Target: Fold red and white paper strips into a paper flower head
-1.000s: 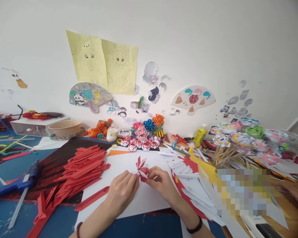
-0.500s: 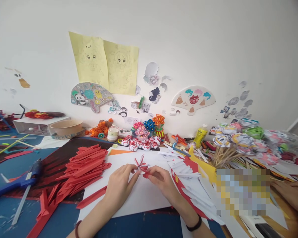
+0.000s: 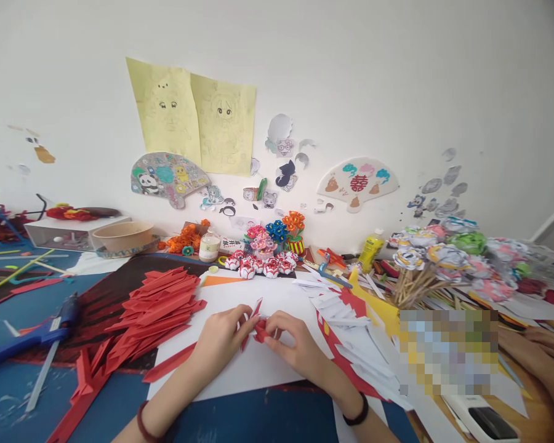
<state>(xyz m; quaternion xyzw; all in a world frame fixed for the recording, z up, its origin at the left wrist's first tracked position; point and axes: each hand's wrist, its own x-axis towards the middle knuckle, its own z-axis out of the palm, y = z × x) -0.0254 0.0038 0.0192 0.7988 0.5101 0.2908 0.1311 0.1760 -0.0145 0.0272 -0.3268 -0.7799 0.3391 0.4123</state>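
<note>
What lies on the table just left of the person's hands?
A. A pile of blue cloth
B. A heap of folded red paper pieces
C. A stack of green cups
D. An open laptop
B: a heap of folded red paper pieces lies just left of the left hand, beside the white sheet under both hands.
</note>
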